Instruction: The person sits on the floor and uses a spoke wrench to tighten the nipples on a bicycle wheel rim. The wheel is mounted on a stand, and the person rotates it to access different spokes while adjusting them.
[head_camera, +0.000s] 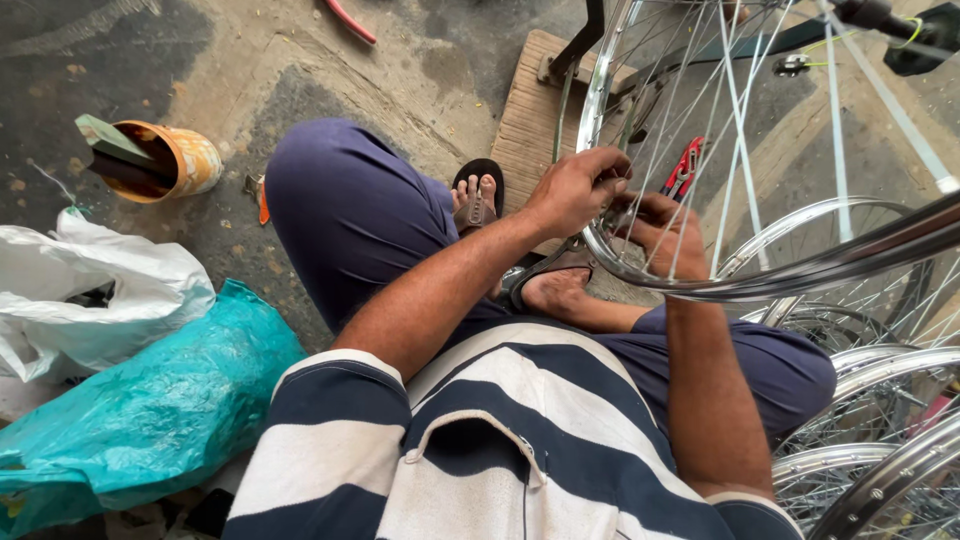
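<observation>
Two bare hands work at a bicycle wheel rim (640, 272) right of the frame's centre. Nearest, along the bottom edge, lies the person's striped shirt (480, 440), navy and white, with the dark blue trousers (350, 215) of the bent knees above it. At lower right, several more chrome rims (870, 450) lie stacked beside the person. At lower left, a teal plastic bag (150, 400) rests on the floor, and a white bag (100, 290) lies just above it.

Further up, the left hand (575, 190) curls closed over the rim's near edge, fingers wrapped on the metal where the spokes (700, 150) meet it. The right hand (665, 230) sits just beside it, behind the spokes, fingers bent against the inside of the same rim; how tightly it grips I cannot tell, as spokes and rim cover it. The wheel stands tilted, its rim sweeping from the top centre down past the hands and off to the right.

Below the hands, two sandalled feet (480, 200) rest on the concrete floor (250, 60). Beyond the rim, a red-handled tool (685, 165) lies by a wooden board (530, 120). At upper left, an orange tin (170, 160) lies tipped on its side with a wooden piece sticking out.
</observation>
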